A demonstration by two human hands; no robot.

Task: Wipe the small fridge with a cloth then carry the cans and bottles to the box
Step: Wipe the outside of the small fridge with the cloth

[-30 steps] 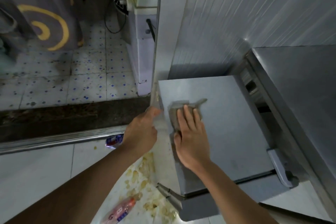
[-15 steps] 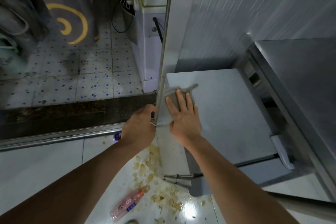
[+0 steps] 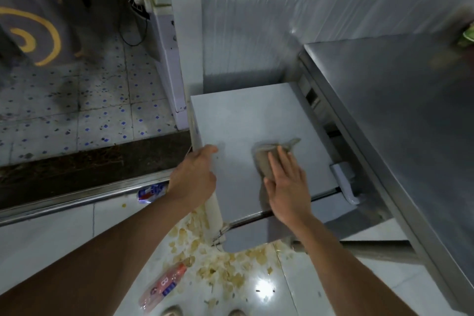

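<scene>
- The small fridge (image 3: 246, 120) stands low against the corrugated wall (image 3: 282, 7), its pale flat top facing up, with a steel worktop (image 3: 400, 110) just beside it on the right
- The right hand (image 3: 286, 182) lies flat on the fridge top, fingers straight and together, pressing down on a grey-brown cloth (image 3: 266, 159)
- The cloth sits on the right half of the top, bunched under the fingertips, one corner sticking out to the far right
- The left hand (image 3: 193, 179) grips the left edge of the fridge top, fingers curled over the rim and the thumb lying on the top surface
- A pink-labelled plastic bottle (image 3: 163, 287) lies on its side on the white floor tiles (image 3: 51, 238), near the camera and left of the fridge
- A blue-and-white can (image 3: 151, 192) lies on the floor by the metal door sill (image 3: 77, 200), partly hidden behind the left wrist
- Yellowish scraps (image 3: 220, 267) are scattered over the floor in front of the fridge
- Beyond the sill, speckled tiles (image 3: 89, 110) run to the far left
</scene>
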